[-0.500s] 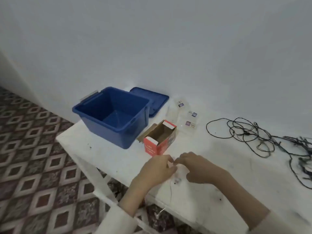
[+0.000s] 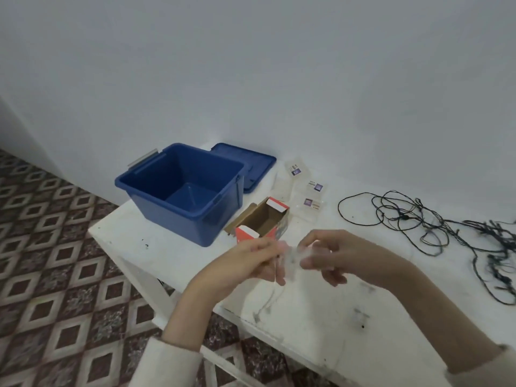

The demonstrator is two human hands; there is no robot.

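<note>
Between left hand point(image 2: 245, 263), right hand point(image 2: 344, 255) — pinched packet point(image 2: 291, 259)

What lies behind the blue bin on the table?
A blue lid lies flat behind the blue bin, close to the wall. Only its right part shows; the bin covers the rest and anything else directly behind it.

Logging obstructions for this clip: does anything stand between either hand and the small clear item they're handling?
Nothing visible does. The left hand and right hand both pinch the clear item directly, above the table; blur hides finer detail.
</note>
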